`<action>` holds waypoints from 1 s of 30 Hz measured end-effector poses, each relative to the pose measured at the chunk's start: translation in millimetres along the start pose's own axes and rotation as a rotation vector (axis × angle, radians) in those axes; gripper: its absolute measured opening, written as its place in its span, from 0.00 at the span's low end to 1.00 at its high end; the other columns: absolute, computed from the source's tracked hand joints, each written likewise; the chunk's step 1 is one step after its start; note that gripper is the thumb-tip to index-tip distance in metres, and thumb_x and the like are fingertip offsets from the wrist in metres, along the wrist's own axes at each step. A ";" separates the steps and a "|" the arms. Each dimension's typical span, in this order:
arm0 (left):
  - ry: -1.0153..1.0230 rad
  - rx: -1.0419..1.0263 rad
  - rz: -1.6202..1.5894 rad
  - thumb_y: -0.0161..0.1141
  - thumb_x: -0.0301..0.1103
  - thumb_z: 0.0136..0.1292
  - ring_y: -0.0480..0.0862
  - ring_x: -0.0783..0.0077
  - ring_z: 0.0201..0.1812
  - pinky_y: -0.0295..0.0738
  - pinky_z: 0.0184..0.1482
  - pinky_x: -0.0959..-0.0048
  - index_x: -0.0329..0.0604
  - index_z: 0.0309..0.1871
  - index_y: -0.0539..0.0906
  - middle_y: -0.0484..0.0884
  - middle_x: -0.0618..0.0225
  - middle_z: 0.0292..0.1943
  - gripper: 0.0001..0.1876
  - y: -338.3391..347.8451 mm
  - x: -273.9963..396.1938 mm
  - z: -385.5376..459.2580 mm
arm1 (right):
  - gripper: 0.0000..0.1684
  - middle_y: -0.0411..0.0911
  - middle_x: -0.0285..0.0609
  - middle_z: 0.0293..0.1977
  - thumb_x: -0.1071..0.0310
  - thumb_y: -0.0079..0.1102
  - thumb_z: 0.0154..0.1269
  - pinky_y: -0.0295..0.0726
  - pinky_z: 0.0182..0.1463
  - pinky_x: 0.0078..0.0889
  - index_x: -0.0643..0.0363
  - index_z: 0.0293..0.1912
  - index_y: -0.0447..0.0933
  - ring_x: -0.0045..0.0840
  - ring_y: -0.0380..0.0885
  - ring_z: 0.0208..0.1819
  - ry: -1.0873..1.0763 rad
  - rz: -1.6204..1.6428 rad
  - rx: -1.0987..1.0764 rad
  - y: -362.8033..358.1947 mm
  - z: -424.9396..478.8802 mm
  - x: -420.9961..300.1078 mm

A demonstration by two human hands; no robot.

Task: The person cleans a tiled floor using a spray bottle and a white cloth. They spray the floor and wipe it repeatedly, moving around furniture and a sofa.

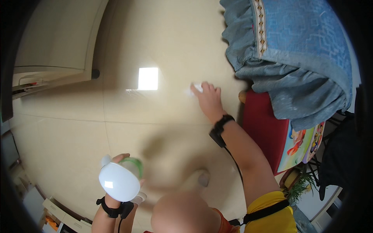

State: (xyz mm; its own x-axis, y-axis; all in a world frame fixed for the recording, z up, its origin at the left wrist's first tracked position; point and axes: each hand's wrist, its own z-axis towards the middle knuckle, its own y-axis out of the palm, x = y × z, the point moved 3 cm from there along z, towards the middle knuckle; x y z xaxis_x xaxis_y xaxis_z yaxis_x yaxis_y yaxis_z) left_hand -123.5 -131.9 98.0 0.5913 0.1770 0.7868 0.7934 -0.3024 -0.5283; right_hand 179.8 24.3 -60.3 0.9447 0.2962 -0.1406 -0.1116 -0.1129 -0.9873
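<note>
My right hand (pixel 210 100) reaches down to the glossy beige tiled floor (pixel 174 46). Its fingers press on a small white wad (pixel 198 87), which looks like tissue or cloth and is mostly covered. At the lower left, my left hand (pixel 119 158) grips a glossy white rounded object (pixel 119 182), tilted, with a translucent green-rimmed part (pixel 135 166) on its far side. The object hides most of that hand, and its exact kind is unclear. Both wrists wear black bands with cables.
A blue fabric-covered piece of furniture (pixel 303 43) with a ruffled skirt stands at right, beside a red seat-like piece (pixel 260 122) with printed pictures. A pale cabinet (pixel 55 38) is at upper left. A bent knee (pixel 183 211) is below. A potted plant (pixel 300 185) stands lower right.
</note>
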 end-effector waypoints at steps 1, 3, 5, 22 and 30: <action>0.009 0.013 0.024 0.74 0.37 0.35 0.73 0.63 0.50 0.73 0.50 0.64 0.41 0.59 0.61 0.70 0.57 0.52 0.45 10.1 -5.9 2.7 | 0.24 0.67 0.37 0.38 0.73 0.47 0.56 0.62 0.42 0.39 0.41 0.51 0.72 0.31 0.67 0.43 0.042 0.008 0.040 2.8 10.5 -1.7; 0.015 0.017 0.055 0.74 0.36 0.36 0.72 0.62 0.50 0.73 0.50 0.64 0.40 0.59 0.60 0.69 0.57 0.52 0.45 27.7 -13.2 7.4 | 0.20 0.66 0.37 0.33 0.70 0.47 0.56 0.64 0.40 0.40 0.42 0.49 0.73 0.31 0.68 0.40 0.136 0.013 0.092 11.6 13.1 -7.3; 0.003 -0.033 0.124 0.73 0.35 0.37 0.72 0.62 0.50 0.72 0.51 0.64 0.40 0.59 0.58 0.67 0.56 0.52 0.45 42.5 -15.1 12.1 | 0.20 0.67 0.37 0.33 0.72 0.47 0.56 0.64 0.41 0.40 0.43 0.49 0.74 0.32 0.68 0.40 0.182 0.066 0.093 22.3 -14.6 -12.6; 0.166 0.019 -0.012 0.70 0.35 0.42 0.71 0.61 0.53 0.67 0.55 0.63 0.43 0.58 0.61 0.68 0.58 0.53 0.39 73.8 -24.5 17.1 | 0.19 0.68 0.39 0.34 0.70 0.48 0.55 0.63 0.41 0.42 0.42 0.47 0.75 0.33 0.68 0.41 0.228 0.002 0.099 24.9 -17.3 -9.9; 0.038 0.089 -0.268 0.72 0.37 0.39 0.72 0.61 0.52 0.68 0.54 0.62 0.43 0.56 0.68 0.71 0.61 0.52 0.37 75.9 -17.2 30.8 | 0.16 0.70 0.39 0.32 0.67 0.48 0.58 0.66 0.39 0.39 0.47 0.47 0.74 0.33 0.70 0.38 0.226 -0.063 0.116 31.2 -51.7 -43.6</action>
State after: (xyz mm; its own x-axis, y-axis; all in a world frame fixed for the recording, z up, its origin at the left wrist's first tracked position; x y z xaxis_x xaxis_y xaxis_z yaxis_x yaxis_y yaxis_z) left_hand -69.0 -129.1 34.5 0.3539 0.2038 0.9128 0.9314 -0.1656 -0.3242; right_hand 151.0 -41.1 -81.2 0.9943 0.0787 -0.0718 -0.0730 0.0127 -0.9972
